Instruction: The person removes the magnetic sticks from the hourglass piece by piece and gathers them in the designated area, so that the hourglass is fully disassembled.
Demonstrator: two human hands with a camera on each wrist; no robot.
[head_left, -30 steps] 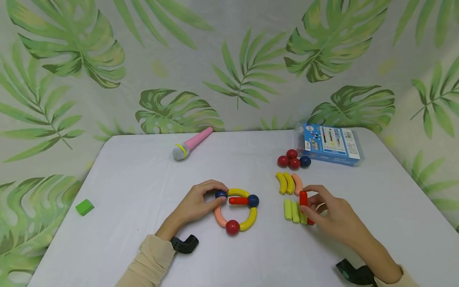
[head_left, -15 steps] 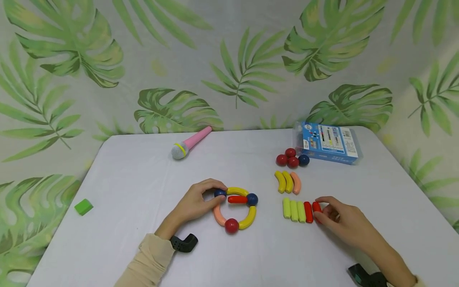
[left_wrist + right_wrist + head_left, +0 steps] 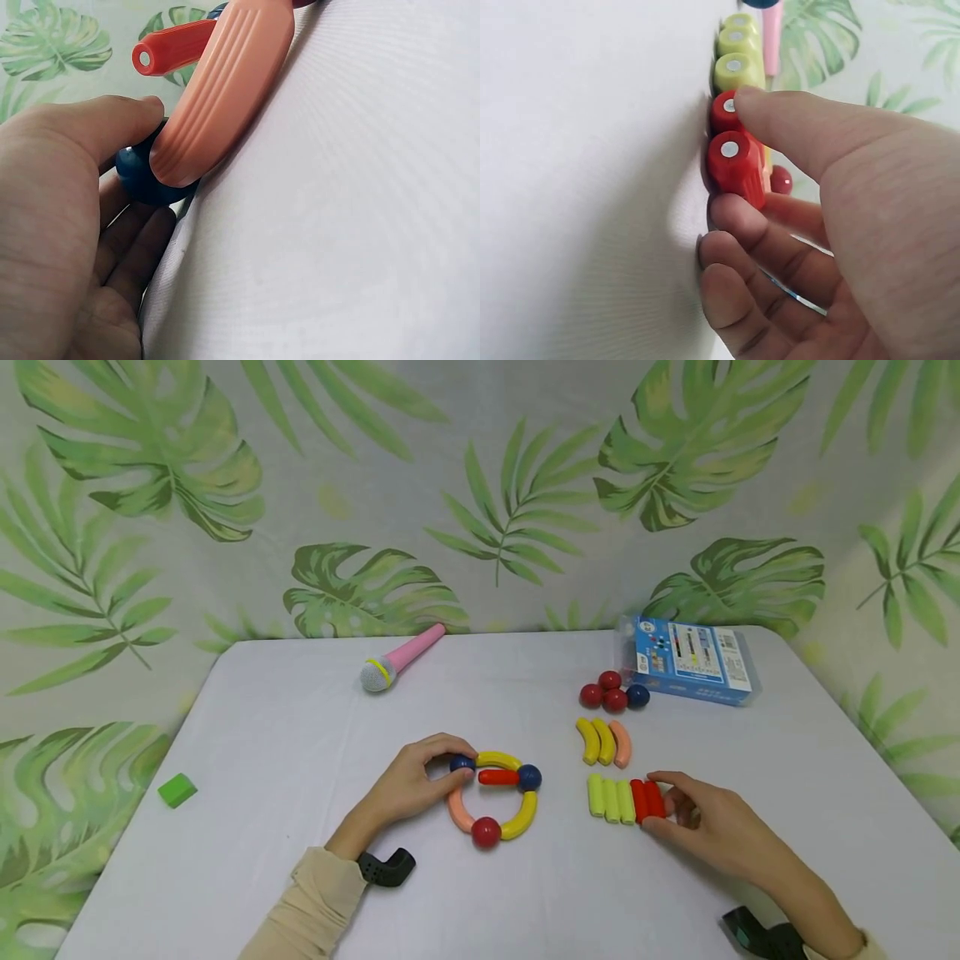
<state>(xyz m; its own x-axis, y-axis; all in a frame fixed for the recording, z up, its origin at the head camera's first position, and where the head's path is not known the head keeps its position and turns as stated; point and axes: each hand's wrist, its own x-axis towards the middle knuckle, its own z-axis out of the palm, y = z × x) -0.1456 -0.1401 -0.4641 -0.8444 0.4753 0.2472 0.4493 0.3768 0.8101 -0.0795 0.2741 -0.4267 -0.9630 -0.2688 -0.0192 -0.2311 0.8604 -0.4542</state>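
My left hand [image 3: 415, 778] pinches a dark blue ball [image 3: 139, 172] between thumb and fingers. That ball belongs to a ring of curved magnetic rods: yellow [image 3: 519, 816], salmon [image 3: 229, 97] and others, joined by another blue ball [image 3: 529, 777] and a red ball [image 3: 486, 832]. A straight red rod [image 3: 498, 777] points inward from the right blue ball. My right hand [image 3: 720, 822] holds the end red magnetic rod [image 3: 739, 161] across its ends, thumb nearer me. It lies against a second red rod [image 3: 639, 800] and three light green rods [image 3: 611, 799] in a row.
Two yellow curved rods [image 3: 596, 742] and a salmon one [image 3: 620, 744] lie behind the row. Beyond them are several balls [image 3: 614, 700] and a blue box [image 3: 690, 660]. A pink toy microphone [image 3: 401, 658] lies at the back, a green block [image 3: 177, 790] far left.
My right hand has carried the red rod from above the green rods to the row's right end, then slid it left against the other red rod. The left hand has stayed put.
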